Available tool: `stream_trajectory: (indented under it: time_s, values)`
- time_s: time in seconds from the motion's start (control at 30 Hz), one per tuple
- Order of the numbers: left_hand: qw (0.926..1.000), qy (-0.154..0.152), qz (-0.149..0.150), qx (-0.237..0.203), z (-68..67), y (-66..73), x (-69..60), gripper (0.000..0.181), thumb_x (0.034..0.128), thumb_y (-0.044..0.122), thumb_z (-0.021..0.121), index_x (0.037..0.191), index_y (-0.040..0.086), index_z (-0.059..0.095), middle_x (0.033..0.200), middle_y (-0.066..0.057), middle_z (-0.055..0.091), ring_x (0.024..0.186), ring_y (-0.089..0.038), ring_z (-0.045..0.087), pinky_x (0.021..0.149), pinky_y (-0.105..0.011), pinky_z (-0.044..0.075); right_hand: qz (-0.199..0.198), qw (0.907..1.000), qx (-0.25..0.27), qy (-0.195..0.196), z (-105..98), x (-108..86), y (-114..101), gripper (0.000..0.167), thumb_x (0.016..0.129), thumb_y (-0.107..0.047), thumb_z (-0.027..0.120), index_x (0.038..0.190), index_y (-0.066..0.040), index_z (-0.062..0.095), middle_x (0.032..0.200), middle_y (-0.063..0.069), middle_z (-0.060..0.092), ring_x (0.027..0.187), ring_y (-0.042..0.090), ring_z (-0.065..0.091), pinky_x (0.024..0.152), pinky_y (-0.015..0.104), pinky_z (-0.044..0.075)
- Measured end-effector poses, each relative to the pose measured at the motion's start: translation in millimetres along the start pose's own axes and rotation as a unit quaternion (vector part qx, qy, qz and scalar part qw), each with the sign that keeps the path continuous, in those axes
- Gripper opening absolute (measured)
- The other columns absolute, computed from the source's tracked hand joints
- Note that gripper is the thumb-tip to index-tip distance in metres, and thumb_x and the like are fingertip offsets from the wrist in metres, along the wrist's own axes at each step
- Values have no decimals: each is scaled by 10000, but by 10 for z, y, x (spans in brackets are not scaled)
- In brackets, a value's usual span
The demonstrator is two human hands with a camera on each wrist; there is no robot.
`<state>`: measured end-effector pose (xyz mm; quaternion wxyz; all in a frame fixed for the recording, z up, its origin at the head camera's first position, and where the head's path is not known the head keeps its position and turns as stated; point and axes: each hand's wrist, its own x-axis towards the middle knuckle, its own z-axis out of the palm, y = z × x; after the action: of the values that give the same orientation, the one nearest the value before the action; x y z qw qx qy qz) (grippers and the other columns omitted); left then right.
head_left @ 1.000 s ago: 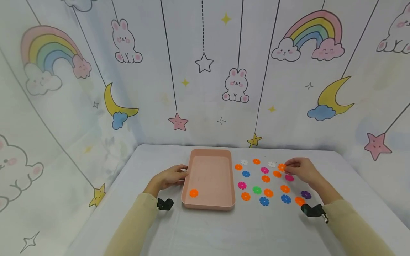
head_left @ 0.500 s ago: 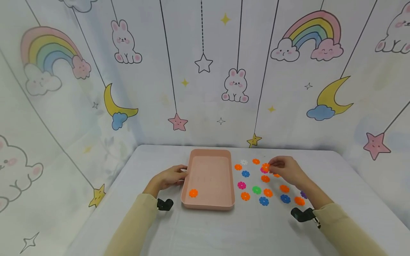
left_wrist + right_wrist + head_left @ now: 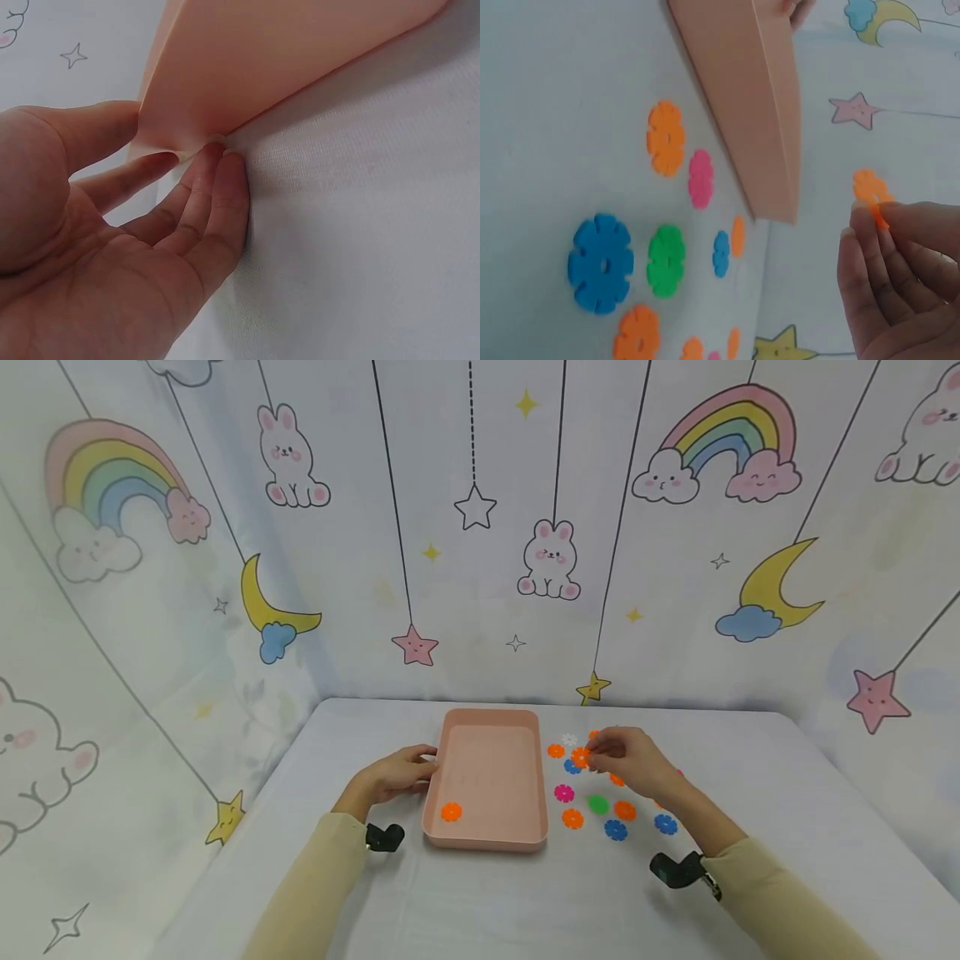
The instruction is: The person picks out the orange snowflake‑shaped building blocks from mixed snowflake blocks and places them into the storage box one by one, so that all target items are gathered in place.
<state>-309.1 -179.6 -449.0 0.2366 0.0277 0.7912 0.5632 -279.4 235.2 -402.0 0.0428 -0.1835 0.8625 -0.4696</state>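
Note:
A shallow peach-coloured plastic tray [image 3: 491,777] lies on the table, with one orange flower-shaped snowflake disc [image 3: 451,812] in its near left part. At the tray's left side my left hand [image 3: 397,772] holds its edge, thumb [image 3: 112,124] against the wall and bent fingers at the wall's foot. My right hand [image 3: 630,760] pinches another orange snowflake disc [image 3: 871,191] between thumb and fingers, raised above the discs right of the tray. Beneath it a blue disc [image 3: 573,767] is partly covered. The right hand and forearm hide some discs.
Several discs lie right of the tray, among them a pink one [image 3: 564,793], a green one [image 3: 597,804], a blue one [image 3: 616,830] and a white one [image 3: 569,739]. A cartoon-printed cloth [image 3: 480,568] hangs behind the white-covered table [image 3: 465,902].
My right hand has carried the orange snowflake disc leftward from the far right of the spread toward the tray. The left hand stays at the tray's side.

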Motion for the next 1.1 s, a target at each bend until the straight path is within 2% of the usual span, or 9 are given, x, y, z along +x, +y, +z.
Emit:
stream_trajectory:
  time_s: [0.17,0.47,0.77,1.0,1.1]
  values:
    - [10000,20,-8,18,-2,8,6,511,1052,158,570,1523,36,416,1374,-197,554,1085,-236,623,1020,-422,535,27,9999,70,-129,197,49,-97,177,988,-98,669,1133,4,666,992,115,726,965,408,698,884,423,611]
    - [10000,43,27,3,6,-2,14,508,1052,140,567,1525,38,412,1374,-201,550,1062,-230,631,990,-419,556,37,9989,212,-407,535,126,-271,161,960,-106,710,1092,-17,688,985,95,696,929,323,706,853,461,615]
    - [10000,-12,-49,-74,-4,22,15,518,1049,151,573,1530,52,408,1395,-205,529,1067,-240,627,956,-405,576,-300,9967,313,-679,863,251,-392,85,942,-30,701,1026,-19,691,928,88,690,884,346,705,816,425,627]
    - [9999,-51,-32,-102,-7,15,10,509,1052,146,565,1525,46,409,1391,-201,538,1082,-243,629,973,-419,569,-481,9962,-100,-722,1137,331,-433,78,915,6,703,980,-38,694,878,34,683,775,169,673,729,264,593]
    - [9999,-49,-19,-97,-2,6,12,504,1055,140,553,1527,43,404,1380,-199,544,1081,-244,630,972,-426,569,-480,9960,-252,-709,1245,354,-451,86,906,27,704,968,-33,696,870,35,680,768,152,652,735,256,584]
